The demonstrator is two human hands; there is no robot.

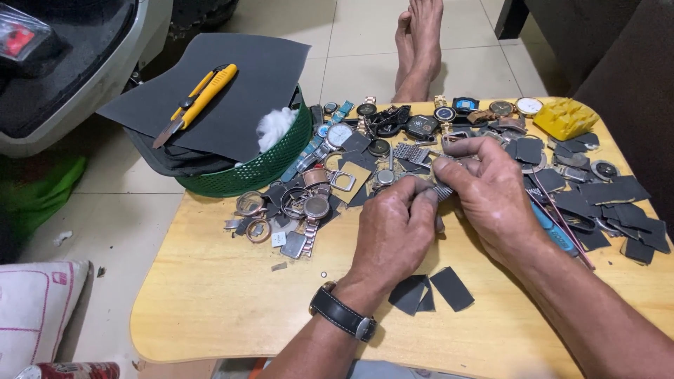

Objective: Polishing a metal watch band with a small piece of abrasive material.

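My left hand [394, 228] and my right hand [484, 189] meet above the middle of a low wooden table [225, 295]. Both pinch a small metal watch bracelet piece [442, 191] between their fingertips. The left wrist wears a black-strapped wristwatch [344, 316]. Just beyond the hands lies a heap of watches and watch parts [393, 133]: dials, cases, metal bands. Three dark sandpaper scraps [432, 289] lie on the table near my left wrist.
A green basket [267, 165] at the table's far left carries a dark sheet, a yellow utility knife [200, 98] and cotton wool. More dark scraps [618, 203] and a yellow sponge [565, 118] lie at right. Bare feet [419, 42] rest on the tiled floor beyond.
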